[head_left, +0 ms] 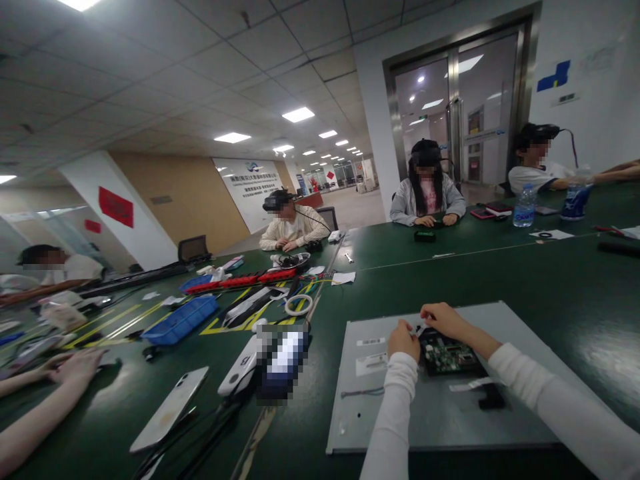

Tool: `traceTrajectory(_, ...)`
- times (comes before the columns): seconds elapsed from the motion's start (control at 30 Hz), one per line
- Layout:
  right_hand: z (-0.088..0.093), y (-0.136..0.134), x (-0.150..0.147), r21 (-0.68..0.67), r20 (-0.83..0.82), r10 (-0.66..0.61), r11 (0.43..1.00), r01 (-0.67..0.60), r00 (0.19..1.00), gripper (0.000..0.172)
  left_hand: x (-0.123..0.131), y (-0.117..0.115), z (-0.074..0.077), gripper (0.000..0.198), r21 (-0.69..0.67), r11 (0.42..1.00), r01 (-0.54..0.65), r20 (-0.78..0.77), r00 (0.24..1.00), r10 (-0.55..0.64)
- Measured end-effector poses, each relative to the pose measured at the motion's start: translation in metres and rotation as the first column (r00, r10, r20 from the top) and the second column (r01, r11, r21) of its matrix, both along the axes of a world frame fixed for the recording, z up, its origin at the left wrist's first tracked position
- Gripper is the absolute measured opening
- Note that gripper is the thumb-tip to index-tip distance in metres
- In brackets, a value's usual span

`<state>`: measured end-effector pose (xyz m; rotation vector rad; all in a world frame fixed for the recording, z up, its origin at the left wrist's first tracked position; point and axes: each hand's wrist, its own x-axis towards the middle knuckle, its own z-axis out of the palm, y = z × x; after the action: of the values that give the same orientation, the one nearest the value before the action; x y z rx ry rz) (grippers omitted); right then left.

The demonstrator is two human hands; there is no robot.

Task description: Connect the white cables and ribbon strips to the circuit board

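Note:
A grey metal panel (440,407) lies flat on the green table in front of me, with a dark circuit board (447,357) fixed near its far edge. My left hand (404,339) is curled in a pinch at the board's left corner, on something too small to make out. My right hand (444,317) rests curled over the board's far edge, fingers bent down onto it. Both arms wear white sleeves. White labels (371,353) and a thin cable (357,393) sit on the panel to the left of the board.
A phone (170,408), a white scanner-like tool (239,372), a roll of tape (299,305), a blue tray (181,320) and red power strips (235,281) lie to the left. Other people sit around the table; one person's bare arms (45,387) rest at the near left. Water bottles (524,205) stand far right.

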<state>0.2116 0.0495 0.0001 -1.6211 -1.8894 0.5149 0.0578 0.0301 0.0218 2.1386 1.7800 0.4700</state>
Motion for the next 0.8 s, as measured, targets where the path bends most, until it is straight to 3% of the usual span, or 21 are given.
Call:
traceTrajectory(0.2,-0.01,0.02,0.003,-0.087,0.114,-0.041,0.995,0.051,0.993,0.031,0.006,0.001,0.01,0.021,-0.067,0.996,-0.062,-0.112,0.992,0.054)
traceTrajectory(0.4,-0.006,0.036,0.014,-0.206,0.156,0.006,0.978,0.027,0.988,0.039,-0.008,0.013,0.012,0.031,-0.124,0.989,-0.082,-0.154,0.986,0.063)
traceTrajectory(0.63,-0.007,0.042,0.021,-0.251,0.181,0.011,0.967,0.035,0.983,0.025,-0.018,0.034,-0.006,0.03,-0.154,0.987,-0.052,-0.09,0.995,0.038)
traceTrajectory(0.8,-0.005,0.033,0.041,-0.13,0.19,-0.125,0.98,0.151,0.974,0.019,-0.049,0.04,-0.004,0.024,-0.058,0.997,0.045,-0.04,0.998,-0.048)
